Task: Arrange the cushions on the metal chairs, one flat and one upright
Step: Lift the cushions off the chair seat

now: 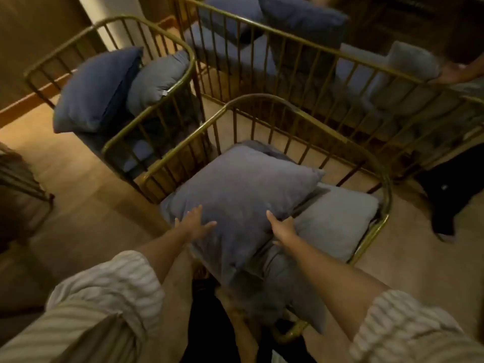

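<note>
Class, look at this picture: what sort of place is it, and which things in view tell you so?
Probably an indoor lounge or seating area, perhaps in a hotel or café. Several matching gold metal chairs stand close together, each with blue-grey cushions, on a plain smooth floor.

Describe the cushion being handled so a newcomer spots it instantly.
Find the nearest brass-coloured metal chair, directly ahead. The top cushion lies tilted on a paler seat cushion. Only it has the left hand and right hand on it.
</note>
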Tool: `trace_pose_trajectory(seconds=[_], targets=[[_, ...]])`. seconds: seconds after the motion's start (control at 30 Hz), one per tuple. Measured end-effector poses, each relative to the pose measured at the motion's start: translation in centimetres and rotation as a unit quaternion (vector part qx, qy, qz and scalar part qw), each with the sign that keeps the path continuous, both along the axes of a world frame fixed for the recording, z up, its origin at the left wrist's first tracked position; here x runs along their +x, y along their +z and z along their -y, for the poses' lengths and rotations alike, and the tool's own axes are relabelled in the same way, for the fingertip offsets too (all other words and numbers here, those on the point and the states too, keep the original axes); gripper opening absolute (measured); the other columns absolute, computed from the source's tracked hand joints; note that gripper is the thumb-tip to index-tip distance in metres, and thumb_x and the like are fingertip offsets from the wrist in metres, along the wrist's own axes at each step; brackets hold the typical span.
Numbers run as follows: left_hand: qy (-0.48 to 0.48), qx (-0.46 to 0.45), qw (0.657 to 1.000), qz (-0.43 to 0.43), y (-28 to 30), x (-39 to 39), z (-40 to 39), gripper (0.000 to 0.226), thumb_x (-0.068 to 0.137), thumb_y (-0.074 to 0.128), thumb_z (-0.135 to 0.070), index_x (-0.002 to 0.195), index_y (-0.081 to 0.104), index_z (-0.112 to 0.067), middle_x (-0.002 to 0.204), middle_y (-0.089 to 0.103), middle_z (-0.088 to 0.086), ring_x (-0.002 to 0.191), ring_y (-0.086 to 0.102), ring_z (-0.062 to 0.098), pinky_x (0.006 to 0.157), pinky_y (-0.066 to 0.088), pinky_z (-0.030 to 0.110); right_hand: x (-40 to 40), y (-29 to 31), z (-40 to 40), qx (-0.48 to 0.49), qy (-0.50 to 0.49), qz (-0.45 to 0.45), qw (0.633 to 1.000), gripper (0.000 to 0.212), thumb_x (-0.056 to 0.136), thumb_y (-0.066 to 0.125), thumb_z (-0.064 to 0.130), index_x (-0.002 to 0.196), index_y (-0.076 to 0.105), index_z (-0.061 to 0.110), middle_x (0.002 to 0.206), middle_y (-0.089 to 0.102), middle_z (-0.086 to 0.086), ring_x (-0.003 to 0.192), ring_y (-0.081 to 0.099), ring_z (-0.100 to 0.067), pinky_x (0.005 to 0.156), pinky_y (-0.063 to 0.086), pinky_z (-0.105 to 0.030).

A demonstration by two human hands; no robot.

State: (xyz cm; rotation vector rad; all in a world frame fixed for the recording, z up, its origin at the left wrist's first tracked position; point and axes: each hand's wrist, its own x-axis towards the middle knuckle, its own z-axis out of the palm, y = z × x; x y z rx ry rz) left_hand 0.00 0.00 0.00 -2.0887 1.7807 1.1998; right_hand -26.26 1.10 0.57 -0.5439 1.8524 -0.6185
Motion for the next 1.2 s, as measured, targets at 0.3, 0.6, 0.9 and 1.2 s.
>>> trace_pose_trajectory(seconds=[0.3,0.6,0.9,1.2], targets=[[-0.043,0.019,0.996,-0.074,-4.1,4.2,11.6,0.075,0.095,0.055,-0.046,0.151,0.027,-0.005,0.156,0.034,0.017,0.140,0.036,0.037,0.113,0.031,0.051,6.0,-3.0,1.4,-0.006,-0.146,-0.083,0.986,0.110,0.079,0.064,0.065,0.157,0.006,0.013,0.160,0.027,-0.014,0.143,0.034,-0.034,0.115,0.032,-0.048],[0.150,0.000,0.978,-0.148,-10.7,5.4,18.9,0.076,0.090,0.056,-0.055,0.145,0.041,-0.004,0.148,0.045,0.020,0.135,0.044,0.038,0.112,0.036,0.046,8.7,-5.9,2.2,-0.005,-0.246,-0.207,0.947,0.100,0.070,0.062,0.076,0.149,0.026,0.025,0.146,0.046,-0.009,0.128,0.050,-0.034,0.099,0.042,-0.043],[0.255,0.059,0.935,-0.239,-14.2,6.3,21.7,0.102,0.073,0.057,-0.078,0.141,0.047,-0.003,0.149,0.046,0.014,0.137,0.042,0.031,0.115,0.032,0.040,9.2,-6.6,2.4,-0.030,-0.271,-0.241,0.932,0.074,0.076,0.066,0.067,0.124,0.041,0.017,0.128,0.060,-0.009,0.111,0.061,-0.033,0.088,0.051,-0.044],[0.293,0.005,0.933,-0.208,-7.9,8.9,17.6,0.114,0.055,0.066,-0.084,0.134,0.052,-0.002,0.140,0.054,0.016,0.122,0.054,0.039,0.095,0.046,0.042,6.0,-1.3,1.7,-0.128,-0.240,-0.201,0.941,0.064,0.079,0.070,0.057,0.122,0.047,0.015,0.125,0.063,-0.010,0.111,0.061,-0.030,0.084,0.044,-0.031]])
